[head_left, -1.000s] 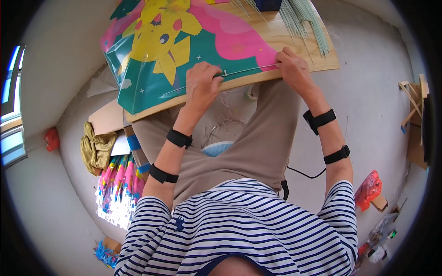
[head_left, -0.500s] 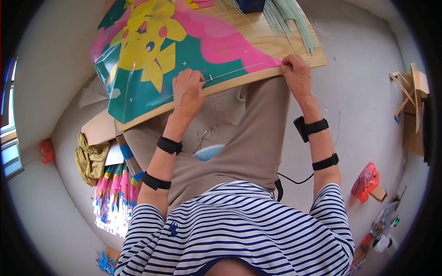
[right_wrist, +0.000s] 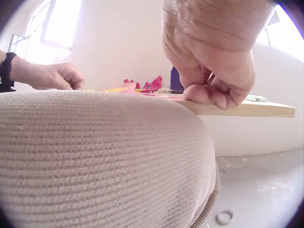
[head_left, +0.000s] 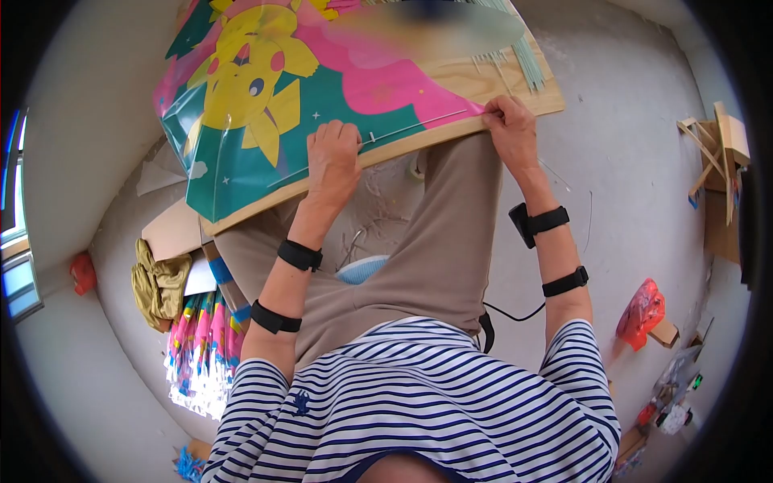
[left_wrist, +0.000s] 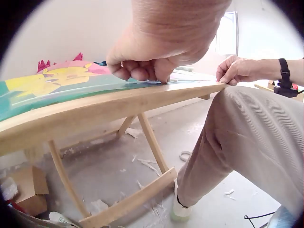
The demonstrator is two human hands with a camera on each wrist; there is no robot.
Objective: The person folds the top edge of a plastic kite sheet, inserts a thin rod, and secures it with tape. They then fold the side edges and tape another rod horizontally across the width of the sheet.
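Note:
A plastic sheet (head_left: pixel 241 173) printed with a yellow cartoon figure on green and pink lies over the wooden tabletop. Along its near border runs a thin pale rod (head_left: pixel 419 125) with a small white piece on it. My left hand (head_left: pixel 334 161), fingers curled down, holds the rod at the table's front edge; its fingertips are hidden in the head view, but the left wrist view shows the thumb (left_wrist: pixel 164 71) pressed low beside them. Just past the rod's right end, my right hand (head_left: pixel 514 133) pinches the pink corner of the sheet between thumb and fingers.
More thin rods (head_left: pixel 527 64) lie at the table's far right, partly behind a blurred patch. My knee (right_wrist: pixel 104 142) sits under the front edge. Folded printed sheets (head_left: pixel 201 338) are stacked at left on the floor. A roll of tape (right_wrist: pixel 224 217) lies below.
The head view has shifted, carrying the table leftward in it. My right hand has moved from the rod's end to the sheet's pink corner. The left hand keeps its place by the white piece.

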